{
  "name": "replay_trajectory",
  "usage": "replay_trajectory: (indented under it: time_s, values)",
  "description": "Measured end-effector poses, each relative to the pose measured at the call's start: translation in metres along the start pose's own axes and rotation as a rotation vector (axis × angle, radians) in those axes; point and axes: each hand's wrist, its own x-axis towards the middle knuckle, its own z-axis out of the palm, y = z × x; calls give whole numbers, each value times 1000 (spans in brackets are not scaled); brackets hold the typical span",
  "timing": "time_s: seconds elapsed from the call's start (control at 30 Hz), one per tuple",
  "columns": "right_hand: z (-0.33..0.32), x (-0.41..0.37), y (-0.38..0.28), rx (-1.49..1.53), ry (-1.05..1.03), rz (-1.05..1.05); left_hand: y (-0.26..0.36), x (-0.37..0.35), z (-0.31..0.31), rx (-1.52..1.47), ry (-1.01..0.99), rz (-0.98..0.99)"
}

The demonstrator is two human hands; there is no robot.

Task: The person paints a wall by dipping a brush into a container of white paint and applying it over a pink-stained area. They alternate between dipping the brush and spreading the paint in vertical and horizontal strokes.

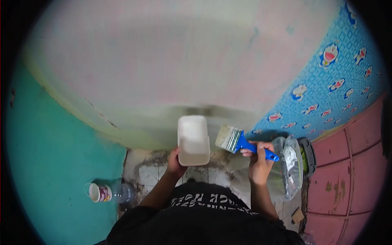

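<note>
My left hand (176, 164) grips the lower left side of a white rectangular tub (193, 136), whose pale inside faces the camera. To the right of the tub, my right hand (260, 161) holds a wide paintbrush (246, 144) by its blue handle. Its pale, coated bristles point left, a short gap away from the tub. Behind both rises a whitish wall (183, 65) with faint pink and green patches. Neither the brush nor the tub visibly touches the wall.
A green wall (65, 151) stands left, with a white bucket (100, 192) and a clear plastic bottle (124, 192) beside it. Cartoon-patterned blue wallpaper (318, 90), a clear plastic bag (290, 167) and a pink panelled surface (339, 179) are right. Below are floor tiles (148, 174).
</note>
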Motion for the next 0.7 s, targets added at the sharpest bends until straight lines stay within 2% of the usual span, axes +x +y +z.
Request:
replay_trajectory:
  time_s: [0.17,0.3,0.4,0.53,0.57,0.7]
  values:
    - [-22,-13,-16,-63,29,-67,-30,-3,32,-3,-64,-31]
    - [-27,-10,-31,-42,-68,-47,-58,-13,64,22,-140,16]
    - [-34,-8,-30,-162,-158,-57,-70,-23,86,54,-145,23]
    - [-42,-15,-24,-251,-149,-64,-80,-32,97,89,-150,63]
    - [-53,-13,-18,-377,-235,-191,-83,-34,98,95,-151,68]
    - [-50,-9,-24,-619,-377,-430,-93,-36,96,126,-143,44]
